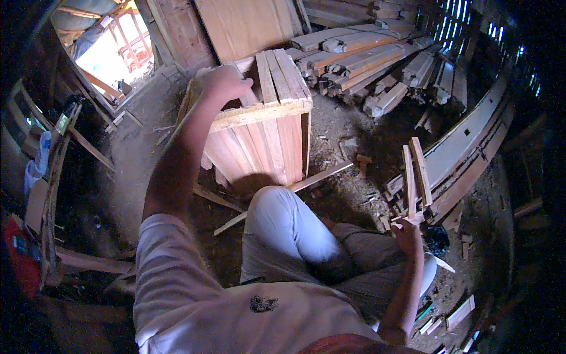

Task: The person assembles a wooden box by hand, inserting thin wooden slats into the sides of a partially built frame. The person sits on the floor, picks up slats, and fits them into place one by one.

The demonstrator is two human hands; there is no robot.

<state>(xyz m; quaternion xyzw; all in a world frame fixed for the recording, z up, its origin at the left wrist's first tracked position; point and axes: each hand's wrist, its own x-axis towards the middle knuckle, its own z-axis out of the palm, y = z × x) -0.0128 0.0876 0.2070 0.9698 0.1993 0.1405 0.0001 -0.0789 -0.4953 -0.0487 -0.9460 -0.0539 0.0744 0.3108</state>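
A box-shaped wooden crate (254, 150) stands in front of me, with upright boards on its near side and several slats (284, 76) across its top. My left hand (225, 85) is over the crate's top left part, its fingers curled around a short wooden slat (252, 94); the far end of that piece is hidden. Low on the right, beside my knee, my right hand (408, 236) is closed at the lower ends of thin wooden strips. Two of these strips (409, 180) point away from me, nearly side by side. Exactly how the fingers grip them is hard to see.
Stacked timber (359, 56) fills the back right. A plywood sheet (247, 29) leans behind the crate. Long boards (466, 147) lie along the right side. A loose stick (321, 176) rests on the dirt floor by the crate, and a bright doorway (115, 50) opens at the back left.
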